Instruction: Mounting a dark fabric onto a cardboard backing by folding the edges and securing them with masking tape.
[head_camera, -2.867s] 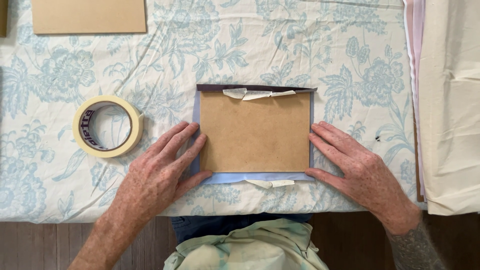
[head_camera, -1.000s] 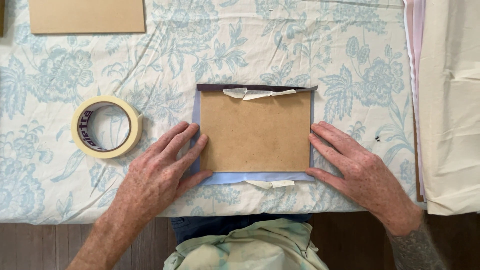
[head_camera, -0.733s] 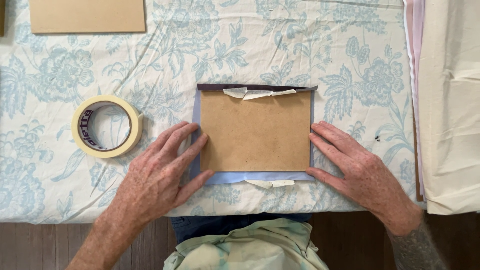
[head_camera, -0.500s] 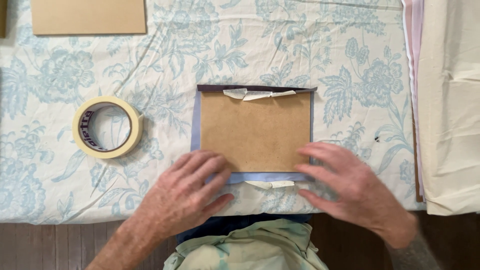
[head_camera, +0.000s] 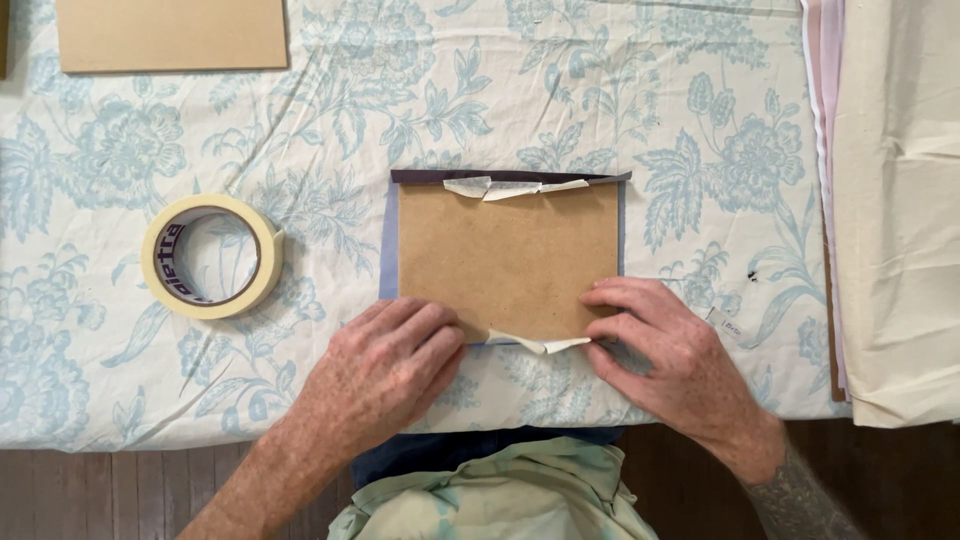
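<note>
A brown cardboard rectangle (head_camera: 508, 258) lies on a pale blue sheet (head_camera: 388, 250) at the middle of the table, with torn strips of masking tape on its top edge (head_camera: 512, 187) and bottom edge (head_camera: 540, 343). My left hand (head_camera: 385, 370) rests flat over the card's lower left corner, fingers together. My right hand (head_camera: 665, 355) lies at the lower right corner, its fingertips touching the bottom edge beside the lower tape strip. Neither hand grips anything.
A roll of masking tape (head_camera: 212, 256) lies left of the card. A second brown card (head_camera: 172, 35) sits at the top left. Cream fabric and pink sheets (head_camera: 895, 200) are stacked along the right. The floral tablecloth (head_camera: 120, 150) ends at the near table edge.
Both hands have slid from the card's left and right sides down to its bottom edge. The blue strip below the card is now covered or folded under.
</note>
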